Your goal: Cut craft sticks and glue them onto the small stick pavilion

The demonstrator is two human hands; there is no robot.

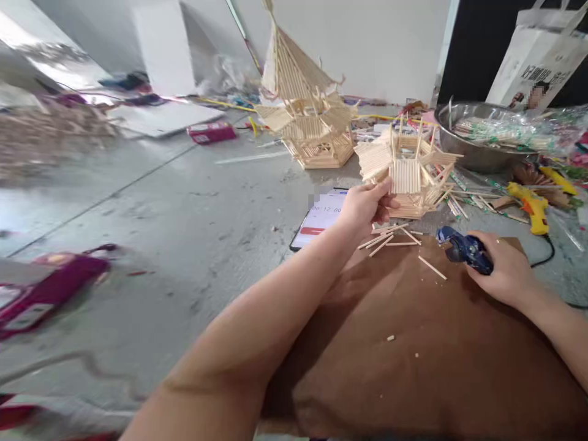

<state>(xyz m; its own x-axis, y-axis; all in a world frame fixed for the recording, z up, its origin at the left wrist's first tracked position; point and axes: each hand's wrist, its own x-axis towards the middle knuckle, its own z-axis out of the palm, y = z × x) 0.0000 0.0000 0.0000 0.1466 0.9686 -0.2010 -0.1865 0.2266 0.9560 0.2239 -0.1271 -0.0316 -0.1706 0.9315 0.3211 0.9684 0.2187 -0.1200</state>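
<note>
My left hand (371, 205) reaches forward, its thumb and fingers closed at the near edge of a small pavilion model (405, 177) built from thin wooden sticks. The model has slanted roof panels and upright posts. In my right hand (500, 266) is a dark blue hand tool (471, 250); its exact kind is hard to make out. Loose wooden sticks (388, 236) lie between the hands at the far edge of a brown board (436, 367). One single stick (432, 267) rests nearer the tool.
A taller stick pagoda (305, 116) stands behind. A phone (316, 220) lies beside my left forearm. To the right are a yellow glue gun (530, 205) with a cord and a metal bowl (478, 147) of packaged sticks. A magenta object (59, 288) sits left on the grey floor (184, 245).
</note>
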